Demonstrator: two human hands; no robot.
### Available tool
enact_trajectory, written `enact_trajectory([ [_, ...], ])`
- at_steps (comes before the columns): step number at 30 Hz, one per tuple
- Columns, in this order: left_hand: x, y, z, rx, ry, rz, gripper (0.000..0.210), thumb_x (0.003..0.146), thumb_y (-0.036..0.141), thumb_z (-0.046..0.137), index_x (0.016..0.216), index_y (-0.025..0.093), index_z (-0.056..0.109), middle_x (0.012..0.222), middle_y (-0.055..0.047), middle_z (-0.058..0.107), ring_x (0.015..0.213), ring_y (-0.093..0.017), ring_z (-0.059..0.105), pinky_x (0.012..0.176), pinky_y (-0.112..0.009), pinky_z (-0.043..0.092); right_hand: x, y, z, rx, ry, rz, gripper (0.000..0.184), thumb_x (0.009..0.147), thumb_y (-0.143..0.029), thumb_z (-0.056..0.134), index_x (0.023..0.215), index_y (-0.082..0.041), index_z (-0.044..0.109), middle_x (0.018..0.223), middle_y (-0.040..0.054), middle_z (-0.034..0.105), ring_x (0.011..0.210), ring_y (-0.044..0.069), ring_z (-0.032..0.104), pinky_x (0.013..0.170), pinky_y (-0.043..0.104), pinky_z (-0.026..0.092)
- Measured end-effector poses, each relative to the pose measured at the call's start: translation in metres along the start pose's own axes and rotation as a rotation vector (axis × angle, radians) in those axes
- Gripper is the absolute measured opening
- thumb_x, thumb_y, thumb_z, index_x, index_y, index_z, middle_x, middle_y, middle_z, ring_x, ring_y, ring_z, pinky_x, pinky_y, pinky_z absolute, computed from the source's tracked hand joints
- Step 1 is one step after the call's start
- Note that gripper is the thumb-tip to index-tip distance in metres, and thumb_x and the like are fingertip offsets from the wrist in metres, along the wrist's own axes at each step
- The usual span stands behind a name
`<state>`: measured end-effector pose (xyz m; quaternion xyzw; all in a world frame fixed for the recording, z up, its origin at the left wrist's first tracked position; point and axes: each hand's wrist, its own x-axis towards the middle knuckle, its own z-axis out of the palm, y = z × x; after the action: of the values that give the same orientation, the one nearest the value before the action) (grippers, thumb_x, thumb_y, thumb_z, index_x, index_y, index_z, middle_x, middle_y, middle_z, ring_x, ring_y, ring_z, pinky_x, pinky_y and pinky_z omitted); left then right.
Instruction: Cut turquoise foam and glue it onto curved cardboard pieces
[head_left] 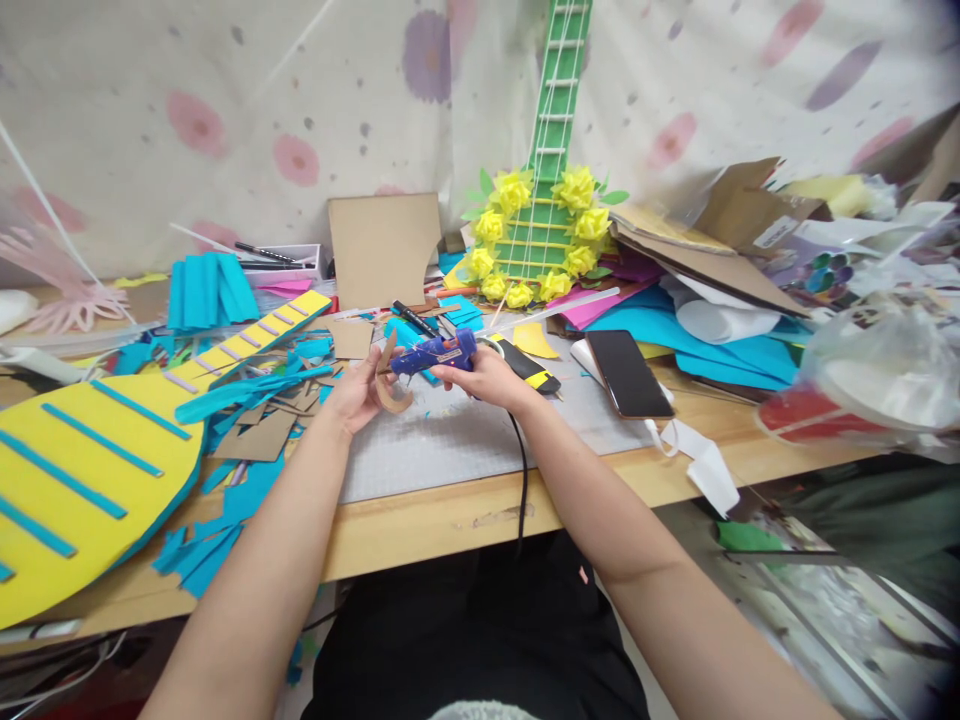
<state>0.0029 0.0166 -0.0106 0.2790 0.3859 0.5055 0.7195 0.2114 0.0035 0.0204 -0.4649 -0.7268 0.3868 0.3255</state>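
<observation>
My right hand [484,378] is closed round a blue hot glue gun [435,353], whose nozzle points left. A black cord runs down from it over the table edge. My left hand [356,393] pinches a curved brown cardboard strip [395,400]. The nozzle is right at this strip, but whether they touch I cannot tell. Below both hands lies a grey cutting mat [420,455]. Just behind the right hand rests a black and yellow utility knife [529,365].
A yellow paper guitar shape [97,460] with blue strips fills the left side among blue scraps [214,540]. A green guitar with yellow flowers [536,235] leans at the back. To the right are a phone [628,373], stacked paper and a bagged bucket [862,385].
</observation>
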Motion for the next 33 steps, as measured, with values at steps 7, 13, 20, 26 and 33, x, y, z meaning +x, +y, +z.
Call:
enact_trajectory([
  [7, -0.003, 0.000, 0.003, -0.015, -0.011, 0.020, 0.025, 0.076, 0.035, 0.067, 0.082, 0.010, 0.065, 0.060, 0.000, 0.056, 0.048, -0.006, 0.052, 0.039, -0.013, 0.042, 0.000, -0.001, -0.002, -0.007, 0.068, 0.034, 0.043, 0.071, -0.059, 0.059, 0.069, -0.016, 0.063, 0.059, 0.0021, 0.061, 0.053, 0.009, 0.051, 0.054, 0.022, 0.041],
  [13, -0.007, 0.002, 0.008, -0.007, 0.031, -0.016, 0.025, 0.083, 0.033, 0.058, 0.081, 0.009, 0.061, 0.065, -0.001, 0.056, 0.049, -0.005, 0.051, 0.037, -0.012, 0.040, 0.001, 0.002, -0.003, 0.043, 0.077, 0.031, 0.045, 0.071, -0.059, 0.060, 0.075, -0.015, 0.064, 0.062, 0.0022, 0.062, 0.053, 0.010, 0.052, 0.055, 0.022, 0.041],
  [20, -0.009, 0.005, 0.011, -0.006, -0.004, -0.066, 0.025, 0.084, 0.032, 0.057, 0.081, 0.008, 0.062, 0.066, -0.001, 0.054, 0.049, -0.004, 0.049, 0.035, -0.010, 0.039, 0.000, 0.002, -0.006, -0.005, 0.115, 0.047, 0.047, 0.072, -0.062, 0.057, 0.073, -0.015, 0.063, 0.059, 0.0016, 0.060, 0.056, 0.011, 0.054, 0.056, 0.022, 0.041],
  [26, -0.009, 0.005, 0.010, 0.000, -0.040, -0.083, 0.026, 0.083, 0.030, 0.059, 0.090, 0.006, 0.065, 0.067, -0.001, 0.053, 0.049, -0.004, 0.050, 0.035, -0.011, 0.040, 0.003, 0.003, -0.010, -0.042, 0.179, 0.093, 0.045, 0.073, -0.060, 0.057, 0.068, -0.016, 0.060, 0.056, 0.0015, 0.058, 0.055, 0.011, 0.053, 0.055, 0.023, 0.041],
  [33, -0.008, 0.004, 0.009, -0.016, -0.059, -0.091, 0.025, 0.085, 0.029, 0.057, 0.091, 0.006, 0.065, 0.067, -0.001, 0.053, 0.049, -0.004, 0.049, 0.035, -0.011, 0.040, 0.004, 0.006, -0.014, -0.065, 0.205, 0.137, 0.047, 0.071, -0.063, 0.056, 0.067, -0.016, 0.059, 0.055, 0.0011, 0.056, 0.054, 0.011, 0.050, 0.055, 0.024, 0.039],
])
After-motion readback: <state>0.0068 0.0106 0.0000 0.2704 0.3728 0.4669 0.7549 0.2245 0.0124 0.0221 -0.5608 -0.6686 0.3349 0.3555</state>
